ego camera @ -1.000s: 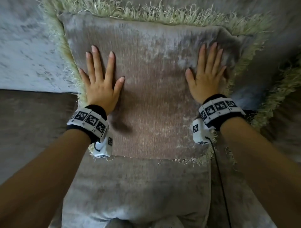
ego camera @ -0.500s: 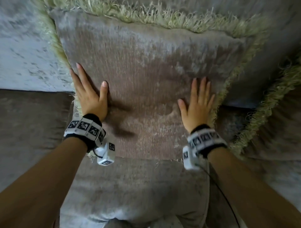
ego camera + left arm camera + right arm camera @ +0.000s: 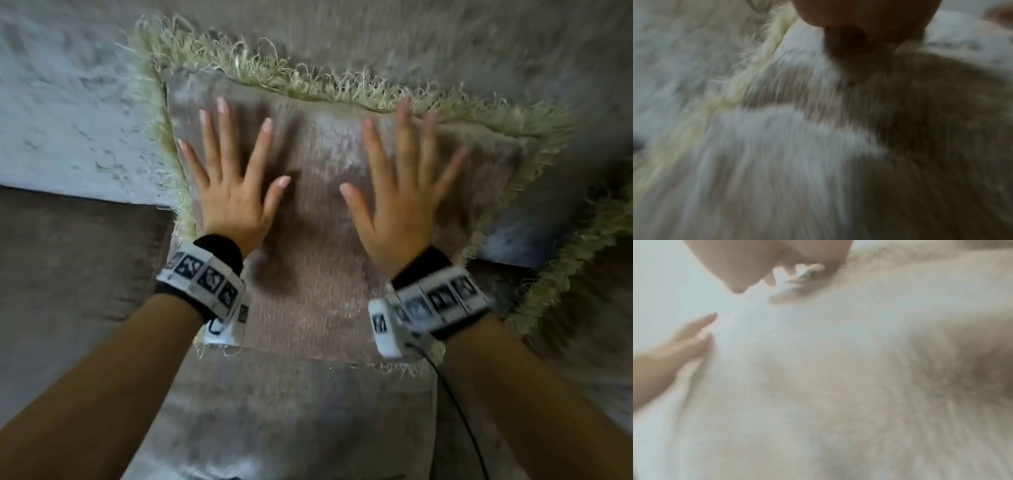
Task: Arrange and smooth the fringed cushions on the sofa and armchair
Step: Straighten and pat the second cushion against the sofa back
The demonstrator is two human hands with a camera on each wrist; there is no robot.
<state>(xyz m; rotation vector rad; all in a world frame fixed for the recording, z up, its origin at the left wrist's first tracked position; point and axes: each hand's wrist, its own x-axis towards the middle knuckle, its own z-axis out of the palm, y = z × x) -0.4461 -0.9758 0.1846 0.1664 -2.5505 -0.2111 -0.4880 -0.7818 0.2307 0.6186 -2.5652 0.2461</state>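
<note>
- Head view: a fringed cushion [image 3: 318, 219] is leaning against the backrest of a sofa [image 3: 61, 113], its lower edge resting on the seat. The left hand [image 3: 233, 192] and the right hand [image 3: 400, 202] are lying flat on its velvet face, fingers straight and fanned wide, gripping nothing. Uneven pressure is likely to tip the cushion sideways or drag new streaks into the nap. The top fringe [image 3: 308, 82] is standing ragged, and fingertips reaching that far could tangle it. A second fringed cushion [image 3: 582, 260] is sitting just beside, at the right edge.
- Left wrist view: blurred. The heel of the left hand [image 3: 867, 13] is filling the top, pale fringe [image 3: 748, 68] running beside the cushion's face [image 3: 859, 146]; the fingers are not showing here.
- Right wrist view: blurred and washed out. The right hand [image 3: 768, 261] is hanging at the top over the cushion [image 3: 838, 386], while the left hand's straight fingers [image 3: 692, 335] are touching the fabric at the left.
</note>
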